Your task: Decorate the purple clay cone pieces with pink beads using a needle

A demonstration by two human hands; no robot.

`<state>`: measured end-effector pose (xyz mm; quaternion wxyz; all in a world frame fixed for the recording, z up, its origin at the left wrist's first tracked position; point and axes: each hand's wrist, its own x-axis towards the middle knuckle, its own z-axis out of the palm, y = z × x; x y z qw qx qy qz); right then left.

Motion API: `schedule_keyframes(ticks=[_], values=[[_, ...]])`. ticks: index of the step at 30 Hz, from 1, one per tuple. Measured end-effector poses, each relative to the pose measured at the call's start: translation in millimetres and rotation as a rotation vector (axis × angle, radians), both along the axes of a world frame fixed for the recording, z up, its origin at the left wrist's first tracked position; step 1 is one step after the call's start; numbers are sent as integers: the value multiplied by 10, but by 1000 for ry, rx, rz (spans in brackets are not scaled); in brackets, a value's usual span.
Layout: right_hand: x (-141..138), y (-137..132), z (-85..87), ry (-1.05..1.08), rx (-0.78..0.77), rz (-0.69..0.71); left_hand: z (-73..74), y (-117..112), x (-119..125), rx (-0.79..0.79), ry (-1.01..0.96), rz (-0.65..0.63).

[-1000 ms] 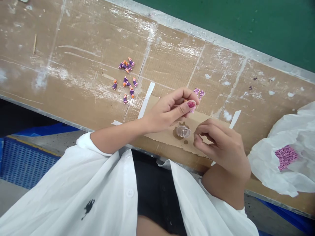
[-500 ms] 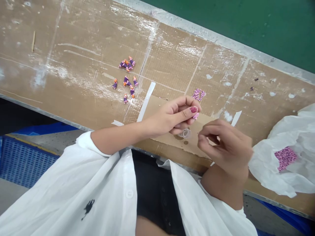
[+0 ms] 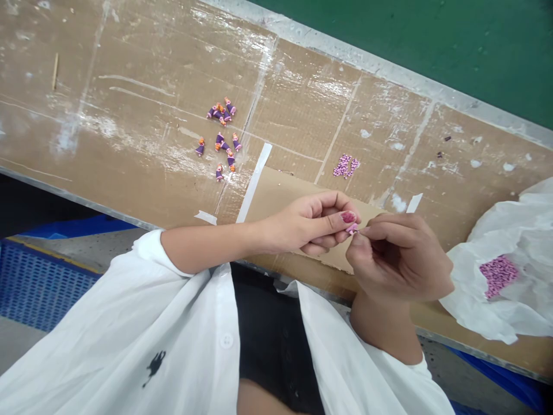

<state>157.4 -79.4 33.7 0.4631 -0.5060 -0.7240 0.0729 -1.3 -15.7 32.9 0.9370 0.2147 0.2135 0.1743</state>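
Chiefly at risk: the small pink piece [image 3: 352, 229]; it could be dropped off the bench [image 3: 129, 115], judged from so slight a pinch near the front edge.
Left hand [image 3: 311, 227]: curled nearly shut, the piece pinched at thumb and forefinger.
Right hand [image 3: 401, 259]: fingers bunched, tips met on the same piece; a true grip cannot be told.
Piece's place: between both sets of fingertips, above the cardboard sheet [image 3: 276, 193].
Nearby: purple figurines [image 3: 222, 138] and loose pink beads [image 3: 344, 166], apart from the hands.
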Motion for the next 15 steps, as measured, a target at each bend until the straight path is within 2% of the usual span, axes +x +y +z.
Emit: schedule_keyframes(ticks=[4,9,15], values=[[-11,-5,11,-62,25,-10,-32,-1,-13,87,-16,0],[-9,-47,11,-172,58,-40,-76,23,-20,257,-23,75],[-28,-91,30,-134,29,-42,-70,49,-45,325,-37,74]])
